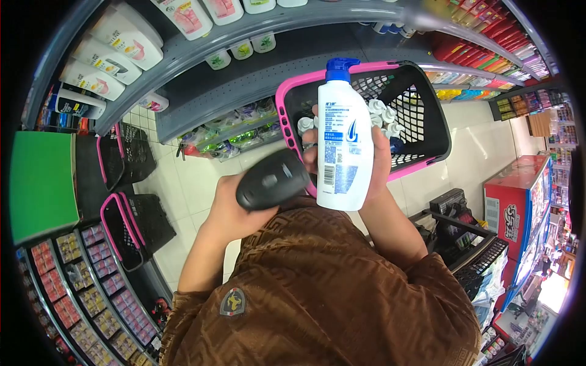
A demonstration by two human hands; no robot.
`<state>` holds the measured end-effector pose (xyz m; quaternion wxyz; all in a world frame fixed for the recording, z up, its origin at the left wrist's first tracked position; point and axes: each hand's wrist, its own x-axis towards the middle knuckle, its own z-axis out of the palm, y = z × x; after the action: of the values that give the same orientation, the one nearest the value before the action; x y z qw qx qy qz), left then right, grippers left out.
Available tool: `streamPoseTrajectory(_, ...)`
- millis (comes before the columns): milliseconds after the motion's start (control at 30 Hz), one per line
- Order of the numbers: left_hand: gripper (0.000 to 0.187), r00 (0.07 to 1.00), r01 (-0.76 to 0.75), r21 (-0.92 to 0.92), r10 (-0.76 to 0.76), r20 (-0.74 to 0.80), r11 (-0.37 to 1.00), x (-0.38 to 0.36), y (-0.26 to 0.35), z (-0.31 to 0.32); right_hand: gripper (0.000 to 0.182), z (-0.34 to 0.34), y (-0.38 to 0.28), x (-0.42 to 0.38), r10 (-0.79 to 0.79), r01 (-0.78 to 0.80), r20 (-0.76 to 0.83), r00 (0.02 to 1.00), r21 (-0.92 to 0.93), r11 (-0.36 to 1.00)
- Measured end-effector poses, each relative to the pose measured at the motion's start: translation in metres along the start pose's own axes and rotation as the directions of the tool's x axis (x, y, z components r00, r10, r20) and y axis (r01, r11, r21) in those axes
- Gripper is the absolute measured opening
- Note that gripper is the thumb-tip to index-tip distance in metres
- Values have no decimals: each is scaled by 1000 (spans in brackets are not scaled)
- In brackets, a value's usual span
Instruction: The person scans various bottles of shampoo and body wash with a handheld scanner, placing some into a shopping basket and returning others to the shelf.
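My right hand (379,161) is wrapped around a white pump bottle (345,146) with a blue pump top, held upright. Its printed back label and barcode face me. In my left hand (226,204) is a black barcode scanner (271,180), its front end close to the bottle's lower left side. Beyond the bottle sits a black shopping basket with a pink rim (282,100). Several bottles with white pump tops (384,116) stand inside it, partly hidden by the bottle I hold.
Shelves of white bottles (125,39) run along the top and upper left. Two black baskets with pink handles (137,229) are on the left, near racks of small packets (91,287). A red chest freezer (519,201) stands at the right.
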<state>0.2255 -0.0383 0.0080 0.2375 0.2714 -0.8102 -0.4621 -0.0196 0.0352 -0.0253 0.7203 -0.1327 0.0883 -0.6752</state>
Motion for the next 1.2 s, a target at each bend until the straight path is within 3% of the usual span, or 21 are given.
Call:
streamPoseTrajectory(33, 53, 993, 58, -124, -70, -97, 991, 1, -3, 5, 86, 7, -2, 1, 6, -6, -39, 999, 13, 1000)
streamPoseTrajectory(67, 63, 944, 281, -375, -325, -58, 883, -1, -7, 9, 86, 14, -3, 3, 4, -4, -33, 999, 7, 1000)
streamPoseTrajectory(133, 76, 925, 276, -587, -376, -52, 761, 7, -17, 11, 88, 28, 0, 6, -24, 52, -206, 978, 134, 990)
streamPoseTrajectory(200, 86, 921, 278, -628, -388, -41, 726, 13, -19, 21, 86, 28, 7, 7, -36, 66, -210, 977, 138, 988)
streamPoseTrajectory(267, 86, 906, 128, -702, -370, -205, 701, 25, -35, 41, 83, 17, 20, 5, -118, 131, -241, 963, 39, 991)
streamPoseTrajectory(333, 86, 930, 154, -806, -359, -77, 572, 40, -26, 49, 74, 12, 30, 5, -46, 60, -290, 956, 42, 997)
streamPoseTrajectory(400, 87, 954, 97, -772, -280, -108, 628, 50, -31, 73, 70, 2, 46, 3, -86, 72, -396, 914, -51, 996)
streamPoseTrajectory(433, 87, 954, 97, -773, -280, -108, 626, 47, -29, 76, 67, 0, 51, 0, -60, 64, -329, 943, 3, 998)
streamPoseTrajectory(500, 97, 978, 181, -818, -189, 90, 546, 39, -20, 78, 68, -4, 53, -2, -47, 37, -356, 933, -35, 999)
streamPoseTrajectory(533, 97, 978, 178, -818, -190, 85, 547, 38, -19, 77, 68, -4, 55, -3, -31, 5, -383, 923, -68, 998)
streamPoseTrajectory(633, 113, 977, 209, -627, -183, 107, 751, 29, -14, 76, 65, 1, 60, -9, -50, -78, -418, 907, -285, 955)
streamPoseTrajectory(733, 109, 982, 186, -620, -169, 87, 762, 26, -9, 70, 58, 13, 58, -4, -195, -94, -392, 899, -609, 788)
streamPoseTrajectory(767, 97, 971, 236, -719, -187, 148, 654, 24, -3, 63, 57, 10, 59, -2, -267, -80, -354, 896, -721, 689)
streamPoseTrajectory(800, 97, 971, 236, -710, -194, 142, 663, 22, -9, 59, 56, 6, 58, -1, -336, -67, -307, 890, -819, 570)
streamPoseTrajectory(833, 90, 960, 263, -837, -217, 177, 480, 20, -21, 58, 45, 1, 58, 4, -408, -43, -259, 876, -883, 468)
streamPoseTrajectory(867, 84, 950, 275, -923, -227, 216, 269, 20, -28, 57, 45, 1, 54, 4, -404, -41, -256, 878, -882, 469)
streamPoseTrajectory(933, 76, 975, 201, -965, -133, 180, 167, 20, -40, 42, 29, 19, 43, 9, -367, 8, -286, 885, -779, 627)
streamPoseTrajectory(1000, 73, 966, 181, -983, -180, 184, -30, 18, -45, 33, 18, 14, 42, 13, -481, 100, -278, 831, -777, 622)
streamPoseTrajectory(1033, 66, 941, 163, -984, -289, 177, -73, 14, -44, 29, 20, 11, 42, 13, -499, 117, -268, 824, -781, 613)
streamPoseTrajectory(1133, 61, 917, 262, -962, -291, 272, -75, -1, -91, 16, 34, -12, 38, 14, -528, 125, -280, 801, -786, 606)
streamPoseTrajectory(1200, 55, 856, 301, -952, -424, 296, -58, -8, -119, 5, 45, -34, 38, 8, -455, -101, -511, 730, -738, 667)
